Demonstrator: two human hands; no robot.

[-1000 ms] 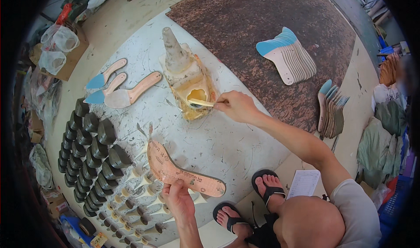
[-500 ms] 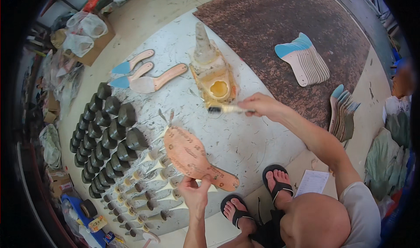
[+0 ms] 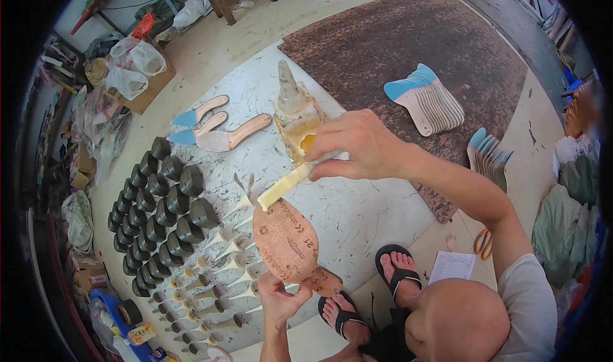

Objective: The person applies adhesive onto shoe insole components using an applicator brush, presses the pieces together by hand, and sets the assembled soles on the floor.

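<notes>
In my left hand (image 3: pixel 283 300) is a tan shoe insole (image 3: pixel 285 239) with dark printed marks, pinched at its narrow part near the heel end. My right hand (image 3: pixel 359 146) grips a flat brush (image 3: pixel 281 188) with pale yellow, wet-looking bristles. The brush tip is at the far rounded edge of the insole and appears to touch it. Beyond my right hand stands a glue-crusted container (image 3: pixel 295 118) with a cone-shaped top, its yellow contents partly hidden behind the fingers.
Dark block heels (image 3: pixel 191 181) stand in rows at the left, with slender cream heels (image 3: pixel 231 248) nearer me. Three insoles (image 3: pixel 239 134) lie beyond. Fanned blue-tipped insoles (image 3: pixel 431 103) rest on a brown sheet (image 3: pixel 383 43). Orange-handled scissors (image 3: pixel 483 244) and paper (image 3: pixel 452 267) are at right.
My right hand has brought the brush left and nearer, from beside the glue container to the insole's far edge. The insole has turned slightly in my left hand. The whole view has shifted a little.
</notes>
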